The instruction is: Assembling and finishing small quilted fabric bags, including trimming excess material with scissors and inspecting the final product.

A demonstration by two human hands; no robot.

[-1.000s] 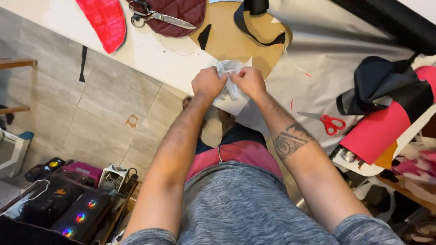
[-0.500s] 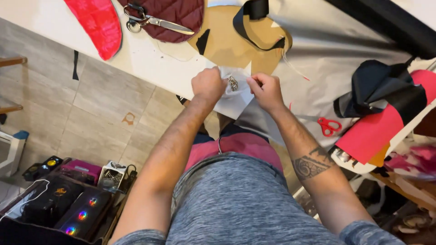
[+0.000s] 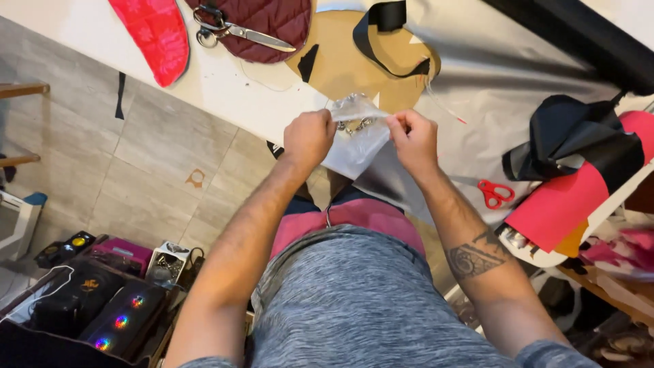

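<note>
- Now your hands hold a small clear plastic bag (image 3: 355,133) between them, just past the near edge of the bench (image 3: 225,88), and compared with a second ago they have drawn apart along its top.
- Your left hand (image 3: 308,138) is closed in a loose fist, pinching the bag's upper left corner; your right hand (image 3: 413,138) pinches the upper right edge between thumb and fingertips, the other fingers curled.
- A second ago both hands were bunched together over the bag; half a second ago they had begun to spread. The top edge now looks stretched taut between your two pinches, which reads as the mouth being pulled open or worked at.
- Inside the bag you can make out small dark metal pieces (image 3: 354,125), perhaps rings or links; they are too small to name surely.
- Behind the bag lie a tan cardboard pattern (image 3: 340,65) with a black strap (image 3: 381,27) on it, and grey fabric (image 3: 518,75) to its right.
- Farther off rest metal shears (image 3: 235,27) on a maroon quilted piece (image 3: 272,20), a red quilted piece (image 3: 153,34), and red-handled scissors (image 3: 494,193) at your right.
</note>
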